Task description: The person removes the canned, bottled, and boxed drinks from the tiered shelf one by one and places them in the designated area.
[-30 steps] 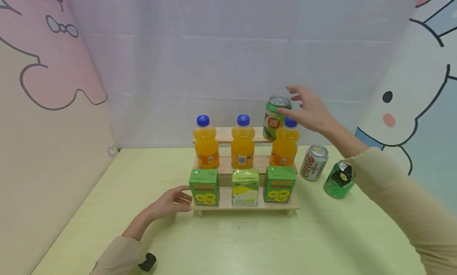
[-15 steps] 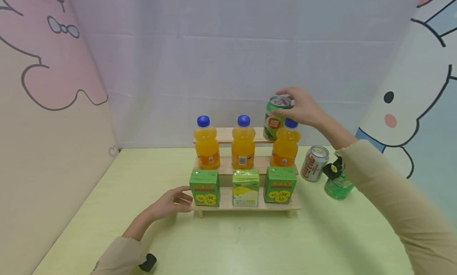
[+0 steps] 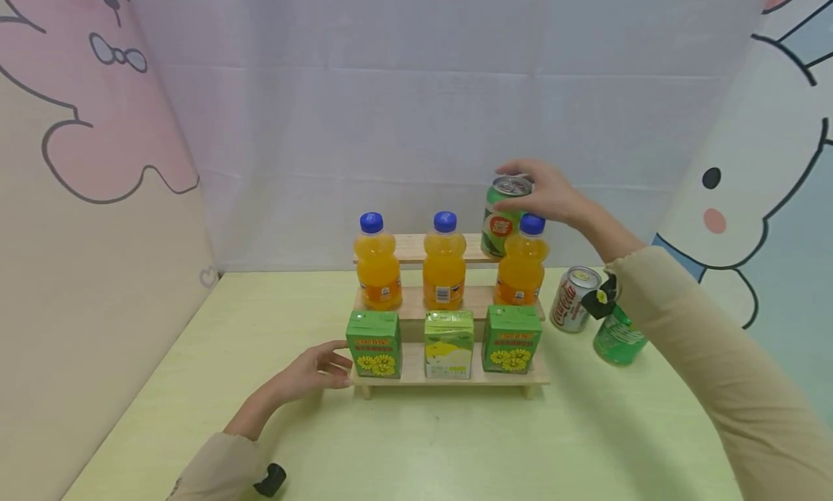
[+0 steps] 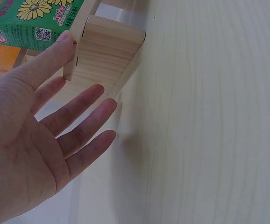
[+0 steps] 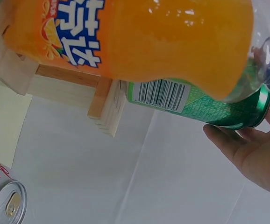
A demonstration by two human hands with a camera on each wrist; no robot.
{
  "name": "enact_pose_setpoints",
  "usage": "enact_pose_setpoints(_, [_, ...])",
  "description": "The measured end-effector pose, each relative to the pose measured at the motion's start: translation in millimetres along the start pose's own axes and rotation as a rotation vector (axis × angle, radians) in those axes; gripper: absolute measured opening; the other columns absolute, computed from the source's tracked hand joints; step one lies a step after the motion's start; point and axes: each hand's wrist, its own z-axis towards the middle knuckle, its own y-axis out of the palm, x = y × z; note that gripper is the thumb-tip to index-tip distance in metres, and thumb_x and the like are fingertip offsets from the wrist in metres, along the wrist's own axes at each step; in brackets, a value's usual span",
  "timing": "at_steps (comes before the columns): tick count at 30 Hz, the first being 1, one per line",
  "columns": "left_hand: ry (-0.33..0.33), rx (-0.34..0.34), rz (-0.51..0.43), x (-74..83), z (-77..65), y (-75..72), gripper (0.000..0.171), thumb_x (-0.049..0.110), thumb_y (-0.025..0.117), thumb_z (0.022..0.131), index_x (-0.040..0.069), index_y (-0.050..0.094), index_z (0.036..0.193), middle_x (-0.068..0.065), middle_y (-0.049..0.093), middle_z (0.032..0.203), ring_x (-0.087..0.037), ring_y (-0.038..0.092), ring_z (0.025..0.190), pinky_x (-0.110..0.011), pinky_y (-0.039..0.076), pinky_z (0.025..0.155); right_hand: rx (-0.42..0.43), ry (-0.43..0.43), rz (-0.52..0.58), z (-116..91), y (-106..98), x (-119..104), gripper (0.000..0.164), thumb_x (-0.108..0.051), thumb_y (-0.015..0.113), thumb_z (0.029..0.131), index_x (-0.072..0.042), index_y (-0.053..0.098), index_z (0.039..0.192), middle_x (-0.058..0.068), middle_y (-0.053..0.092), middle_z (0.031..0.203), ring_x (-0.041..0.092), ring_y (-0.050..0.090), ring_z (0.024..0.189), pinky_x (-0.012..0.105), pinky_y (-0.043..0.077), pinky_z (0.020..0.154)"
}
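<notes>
My right hand [image 3: 549, 195] grips a green drink can [image 3: 497, 230] near its top. That can stands upright at the right end of the top tier of a three-tier wooden rack [image 3: 413, 369], partly behind an orange soda bottle [image 3: 520, 266]. In the right wrist view the same bottle [image 5: 172, 37] covers part of the can [image 5: 205, 107]. At the rack's lower left end, my left hand [image 3: 312, 372] has loosely extended fingers. In the left wrist view its thumb touches the rack's edge beside a green drink carton [image 4: 32, 28].
Two more orange bottles [image 3: 444, 264] stand on the middle tier. The bottom tier bears a yellow-green carton [image 3: 447, 349] and another green carton [image 3: 510, 342]. On the table right of the rack are a silver cola can [image 3: 569, 302] and a green can [image 3: 618, 340].
My right hand has moved slightly left, and its spread fingers have closed around the green can. The left hand stays at the rack's end. The can stays on the top tier.
</notes>
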Motion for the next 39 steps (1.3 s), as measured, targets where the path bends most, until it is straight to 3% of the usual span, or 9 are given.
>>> enact_pose_setpoints(13, [-0.015,0.007,0.016,-0.8,-1.5,1.2,0.070,0.024,0.070,0.080,-0.002,0.034,0.135,-0.022,0.056,0.115,-0.029,0.058,0.099,-0.041,0.048,0.085,-0.110,0.026,0.096,2.2,-0.8,6.1,0.052,-0.025,0.062,0.086,-0.011,0.041,0.132,0.016,0.048,0.120,0.029,0.050,0.101,0.041,0.046,0.081])
enact_pose_setpoints(21, [0.008,0.003,0.012,-0.3,-2.4,2.2,0.068,0.022,0.068,0.082,-0.004,0.034,0.135,-0.023,0.056,0.114,-0.029,0.059,0.098,-0.039,0.049,0.084,-0.102,0.004,0.096,2.3,-0.7,8.1,0.049,-0.023,0.061,0.087,-0.009,0.042,0.131,0.014,0.048,0.118,0.027,0.048,0.100,0.036,0.046,0.079])
enact_pose_setpoints(39, [-0.028,0.019,0.030,4.7,0.9,3.3,0.071,0.023,0.071,0.079,-0.003,0.035,0.135,-0.022,0.057,0.114,-0.029,0.059,0.098,-0.041,0.048,0.084,-0.079,0.006,0.094,0.7,-2.1,10.3,0.051,-0.024,0.061,0.087,-0.009,0.042,0.132,0.013,0.050,0.116,0.025,0.049,0.097,0.032,0.046,0.076])
